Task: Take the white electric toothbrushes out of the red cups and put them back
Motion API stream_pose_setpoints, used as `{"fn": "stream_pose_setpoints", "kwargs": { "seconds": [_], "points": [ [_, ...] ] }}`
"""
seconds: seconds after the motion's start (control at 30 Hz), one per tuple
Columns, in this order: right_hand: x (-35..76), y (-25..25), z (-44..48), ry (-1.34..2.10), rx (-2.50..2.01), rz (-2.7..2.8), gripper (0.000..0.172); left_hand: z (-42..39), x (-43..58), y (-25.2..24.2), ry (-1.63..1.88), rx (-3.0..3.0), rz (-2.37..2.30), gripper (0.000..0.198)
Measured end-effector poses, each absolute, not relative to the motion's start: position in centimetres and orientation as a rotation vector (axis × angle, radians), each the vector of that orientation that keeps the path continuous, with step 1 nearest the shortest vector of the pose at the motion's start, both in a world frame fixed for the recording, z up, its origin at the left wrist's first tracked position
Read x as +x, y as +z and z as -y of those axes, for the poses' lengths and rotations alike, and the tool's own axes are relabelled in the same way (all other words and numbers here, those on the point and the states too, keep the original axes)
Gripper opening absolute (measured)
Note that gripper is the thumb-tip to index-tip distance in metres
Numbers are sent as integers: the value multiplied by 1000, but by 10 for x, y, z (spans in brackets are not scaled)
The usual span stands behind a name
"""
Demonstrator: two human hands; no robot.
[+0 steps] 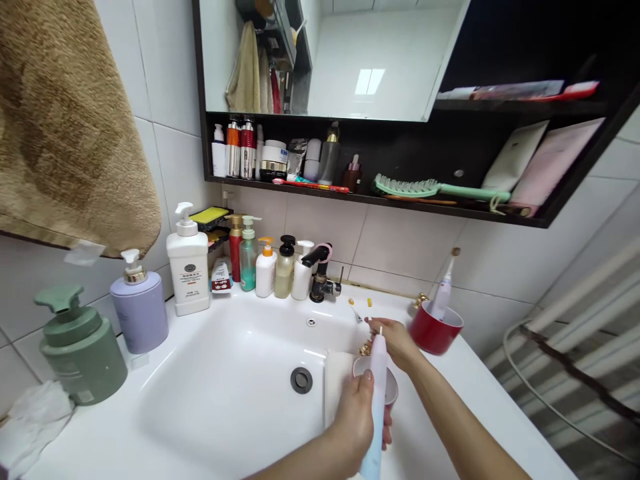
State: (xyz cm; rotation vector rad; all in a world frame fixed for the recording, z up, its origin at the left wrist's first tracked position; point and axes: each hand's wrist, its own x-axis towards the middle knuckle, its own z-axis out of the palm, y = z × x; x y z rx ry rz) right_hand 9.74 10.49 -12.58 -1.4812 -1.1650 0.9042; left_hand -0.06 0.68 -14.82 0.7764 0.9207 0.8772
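My left hand point(353, 417) is wrapped round an electric toothbrush handle point(376, 407), pink fading to pale blue, upright with a bare metal shaft on top. Behind it is a cup point(390, 387) with a pale inside and a gold handle point(366, 348), partly hidden by the toothbrush handle and my hand. Beyond the shaft, my right hand point(397, 343) has its fingertips pinched together low over the sink's back right corner. What they hold, if anything, is too small to make out. Just left of them is a small white and grey piece point(357, 316), perhaps a brush head.
A white basin point(225, 393) with a black tap point(320, 280) lies left of my hands. Several pump bottles point(190, 267) line its back and left. A red cup point(437, 333) holds another electric toothbrush point(443, 293). Above hangs a dark mirror cabinet point(420, 153) with toiletries.
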Motion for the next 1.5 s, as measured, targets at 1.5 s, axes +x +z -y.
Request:
{"fn": "stream_pose_setpoints", "kwargs": {
  "seconds": [1.5],
  "points": [
    [115, -117, -32, 1244, -1125, 927, 18, 8, 5, -152, 767, 945, -766, 45]
  ]
}}
